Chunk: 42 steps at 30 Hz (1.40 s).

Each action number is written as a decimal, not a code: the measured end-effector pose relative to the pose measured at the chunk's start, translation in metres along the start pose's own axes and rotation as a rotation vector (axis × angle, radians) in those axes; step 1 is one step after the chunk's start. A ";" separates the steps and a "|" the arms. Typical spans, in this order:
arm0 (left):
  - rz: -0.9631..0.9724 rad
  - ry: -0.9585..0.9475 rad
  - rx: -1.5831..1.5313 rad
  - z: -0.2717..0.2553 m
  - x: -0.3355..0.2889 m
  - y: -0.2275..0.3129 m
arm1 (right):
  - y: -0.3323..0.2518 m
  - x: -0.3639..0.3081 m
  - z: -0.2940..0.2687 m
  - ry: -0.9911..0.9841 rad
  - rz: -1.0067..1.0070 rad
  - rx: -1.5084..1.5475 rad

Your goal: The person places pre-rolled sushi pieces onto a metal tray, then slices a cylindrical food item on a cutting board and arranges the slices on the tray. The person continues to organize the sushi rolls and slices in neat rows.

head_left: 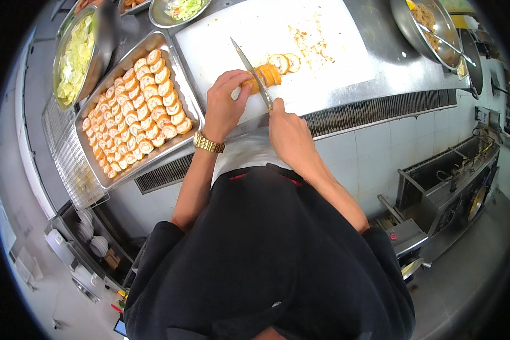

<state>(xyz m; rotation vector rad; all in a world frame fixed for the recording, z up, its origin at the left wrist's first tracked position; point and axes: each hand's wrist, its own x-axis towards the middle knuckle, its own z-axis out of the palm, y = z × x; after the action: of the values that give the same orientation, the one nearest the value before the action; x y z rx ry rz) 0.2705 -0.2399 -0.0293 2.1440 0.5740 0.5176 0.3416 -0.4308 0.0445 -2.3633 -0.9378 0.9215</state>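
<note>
With its fingers wrapped around the handle, my right hand (pixel 289 133) holds a long knife (pixel 245 61), its blade crossing a golden-brown roll (pixel 252 85). My left hand (pixel 225 102), a gold watch (pixel 208 142) on the wrist, grips the roll's left end between thumb and fingers. Several cut pieces (pixel 270 74) stand close together just right of the blade. Two round slices (pixel 286 63) with pale filling lie flat beyond them on the white cutting board (pixel 221 42). A metal tray (pixel 194 102) to the left bears many overlapping rows of similar slices (pixel 147 107).
At the far left stands a metal bowl of cut cabbage (pixel 76 59); a smaller bowl of shredded vegetables (pixel 181 8) is at the back. Brown crumbs (pixel 314 42) litter the board's right side. A bowl with brown filling and a spoon (pixel 436 38) stands far right. A wire rack (pixel 68 158) lies left of the tray.
</note>
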 end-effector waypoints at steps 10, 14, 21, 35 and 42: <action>-0.044 0.043 -0.054 0.004 0.001 -0.004 | 0.006 0.041 0.031 0.026 0.066 0.009; -0.071 0.080 -0.129 0.005 -0.009 -0.007 | -0.006 0.024 0.008 0.001 0.105 -0.019; -0.083 0.111 -0.188 0.009 -0.016 -0.008 | -0.019 0.002 -0.002 -0.008 0.101 -0.070; -0.072 0.140 -0.156 0.008 -0.015 -0.006 | -0.021 -0.018 -0.005 -0.104 0.188 -0.100; -0.066 0.114 -0.140 0.007 -0.013 -0.004 | -0.015 -0.021 -0.002 -0.089 0.194 -0.101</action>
<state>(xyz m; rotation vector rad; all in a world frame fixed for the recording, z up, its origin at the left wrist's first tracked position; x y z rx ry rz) 0.2626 -0.2491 -0.0386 1.9662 0.6501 0.6283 0.3250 -0.4364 0.0637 -2.5526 -0.8158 1.0838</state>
